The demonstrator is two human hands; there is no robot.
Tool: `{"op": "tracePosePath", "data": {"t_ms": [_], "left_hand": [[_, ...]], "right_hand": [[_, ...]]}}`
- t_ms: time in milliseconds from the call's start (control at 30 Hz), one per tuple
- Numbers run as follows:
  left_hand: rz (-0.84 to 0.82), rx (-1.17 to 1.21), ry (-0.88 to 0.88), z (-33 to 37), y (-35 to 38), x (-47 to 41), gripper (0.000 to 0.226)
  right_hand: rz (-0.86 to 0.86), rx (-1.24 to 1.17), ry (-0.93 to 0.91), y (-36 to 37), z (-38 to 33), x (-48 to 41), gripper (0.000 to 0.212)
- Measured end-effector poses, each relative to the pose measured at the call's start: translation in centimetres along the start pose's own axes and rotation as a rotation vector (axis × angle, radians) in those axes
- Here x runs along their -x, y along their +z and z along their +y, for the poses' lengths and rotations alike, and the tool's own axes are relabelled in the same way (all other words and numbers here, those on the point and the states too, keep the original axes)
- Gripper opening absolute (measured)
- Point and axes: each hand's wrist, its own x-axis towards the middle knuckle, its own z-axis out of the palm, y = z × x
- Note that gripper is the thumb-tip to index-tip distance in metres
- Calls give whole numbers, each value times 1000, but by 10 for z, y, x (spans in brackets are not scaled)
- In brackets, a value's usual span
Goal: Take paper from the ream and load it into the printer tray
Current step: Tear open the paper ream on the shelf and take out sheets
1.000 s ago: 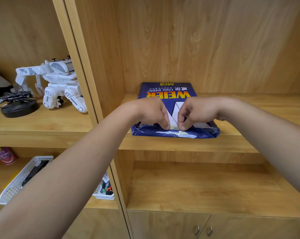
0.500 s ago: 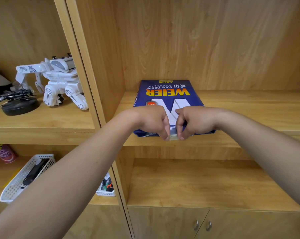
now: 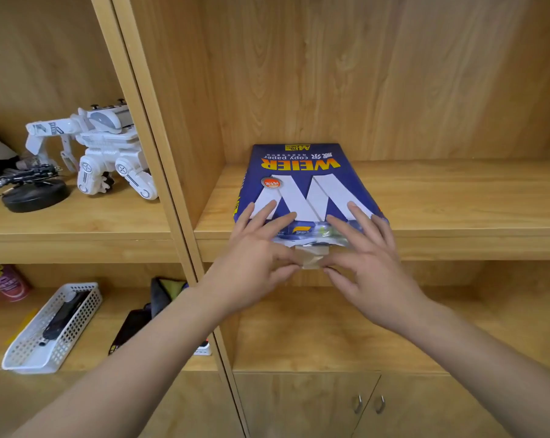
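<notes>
L hand & R hand bare, forearms bare, nails short.

- Single view: wide-angle camera worn on the person's head, facing forward and downward into the wooden shelf unit.
- Range: near; left hand and right hand lie mid-frame.

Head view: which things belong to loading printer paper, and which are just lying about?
Belong to the job: ream, tape flap, left hand, right hand.
Lying about: toy robot, white basket, spray can, black disc.
</notes>
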Motion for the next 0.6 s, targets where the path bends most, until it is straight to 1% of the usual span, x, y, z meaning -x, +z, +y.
{"op": "tracePosePath", "data": {"t_ms": [67,133,200,267,400,533,600], "left_hand": [[116,-46,50,1,12,13,28],[228,-25,61,4,20,23,25],[326,33,39,9,29,31,22],[384,84,-4,14,39,39,21],[387,146,-71,22,56,54,22],[316,194,-109,28,68,71,38],[268,201,-122,31,73,78,49]], "right_hand": [[75,-4,-16,4,-3,11,14],[129,-23,-15,8,-6,22,15],[176,-57,-6,12,-9,32,16],[201,-85,3,18,-13,43,20],[150,-123,49,31,-17,64,38],[52,-143,107,41,-16,86,59],[24,-167,128,45,-16,93,62]]}}
